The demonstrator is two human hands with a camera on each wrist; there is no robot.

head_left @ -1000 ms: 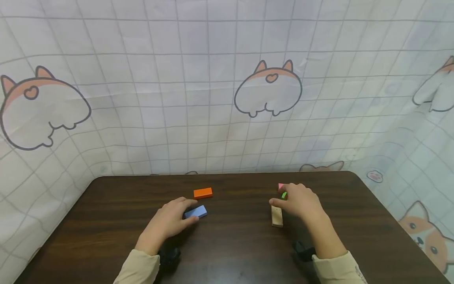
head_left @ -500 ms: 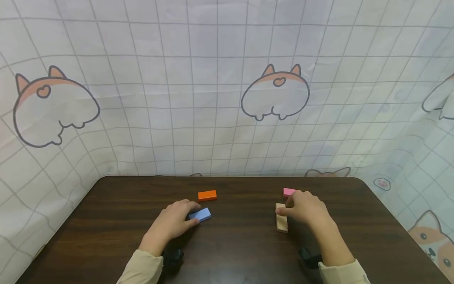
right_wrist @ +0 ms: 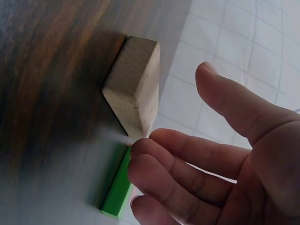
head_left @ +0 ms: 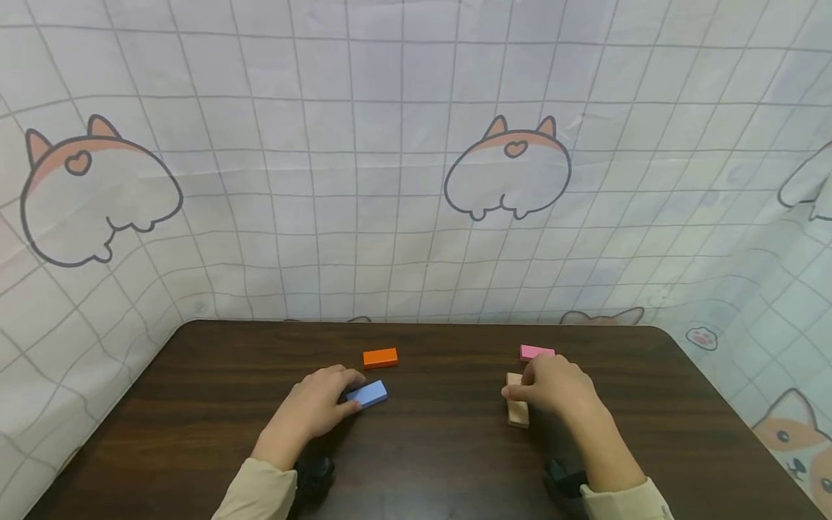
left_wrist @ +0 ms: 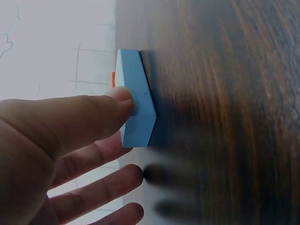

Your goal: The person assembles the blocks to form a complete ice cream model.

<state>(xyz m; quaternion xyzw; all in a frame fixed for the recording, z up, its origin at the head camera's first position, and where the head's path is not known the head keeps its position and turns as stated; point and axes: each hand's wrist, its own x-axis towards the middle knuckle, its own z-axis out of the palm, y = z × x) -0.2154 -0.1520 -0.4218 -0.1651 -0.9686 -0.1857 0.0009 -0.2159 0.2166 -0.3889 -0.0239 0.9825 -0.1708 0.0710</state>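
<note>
In the head view a light blue block (head_left: 367,394) lies on the dark table, and my left hand (head_left: 312,408) is at its left end. The left wrist view has the thumb against one side of the blue block (left_wrist: 137,93) and the index finger partly hidden behind it, a pinch, with the other fingers spread. My right hand (head_left: 559,386) hovers over a plain wooden block (head_left: 518,412). In the right wrist view its thumb stands well apart from the wooden block (right_wrist: 136,70), fingers loosely bent. A green block (right_wrist: 117,192) lies beyond the wooden one, hidden in the head view.
An orange block (head_left: 380,358) lies behind the blue one. Near the right hand's far side is a pink block (head_left: 536,352), partly covered by that hand. A white gridded cloth (head_left: 390,180) with dog drawings hangs behind the dark wooden table (head_left: 442,462).
My right hand has drawn back towards me over the wooden block, uncovering more of the pink block and covering the green one. The left hand stays at the blue block. The view shifted slightly.
</note>
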